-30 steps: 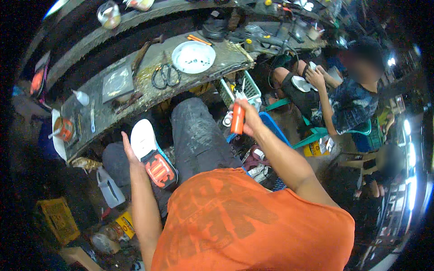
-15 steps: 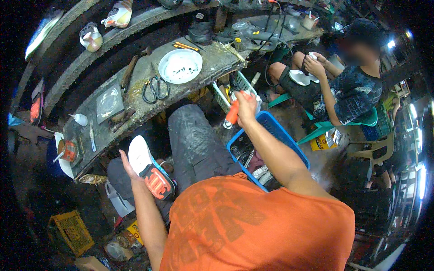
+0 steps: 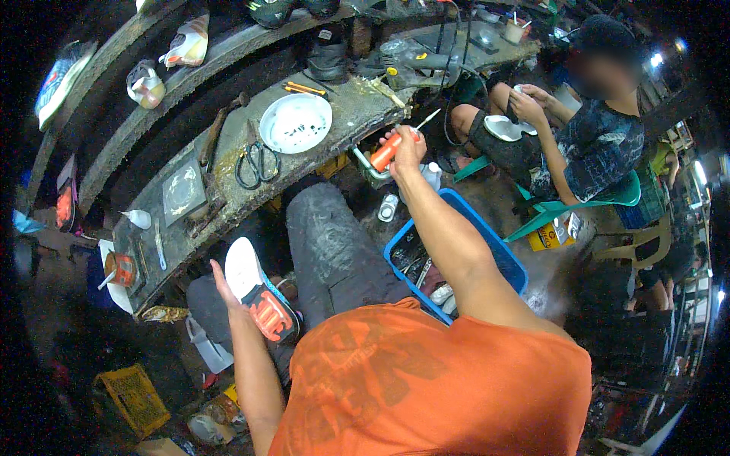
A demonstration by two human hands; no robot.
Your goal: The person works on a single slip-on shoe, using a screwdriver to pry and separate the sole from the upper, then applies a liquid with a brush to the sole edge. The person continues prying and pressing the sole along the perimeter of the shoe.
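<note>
My left hand point(image 3: 230, 290) supports a shoe point(image 3: 268, 304) turned sole up, over my left leg. Its sole shows a white front and a black and orange back, with a blue edge. The thumb stands away beside the shoe; the other fingers are hidden beneath it. Out in front to the right, my right hand point(image 3: 409, 154) is wrapped round an orange cylindrical container point(image 3: 385, 153). A pale pointed stick point(image 3: 430, 118) shows just beyond that hand. Below the container, a small basket point(image 3: 365, 163) hangs by the bench edge.
The workbench point(image 3: 228, 201) holds a white bowl point(image 3: 295, 123), scissors point(image 3: 257, 166), a hammer point(image 3: 222, 125) and a dark slab point(image 3: 184, 194). A blue bin point(image 3: 494, 243) stands at my right leg, near a white bottle point(image 3: 431, 176). A seated person point(image 3: 582, 152) works at the right.
My right hand has moved slightly up and away with the orange container, which now tilts over the basket. The shoe stays in my left hand. The view has shifted a little.
</note>
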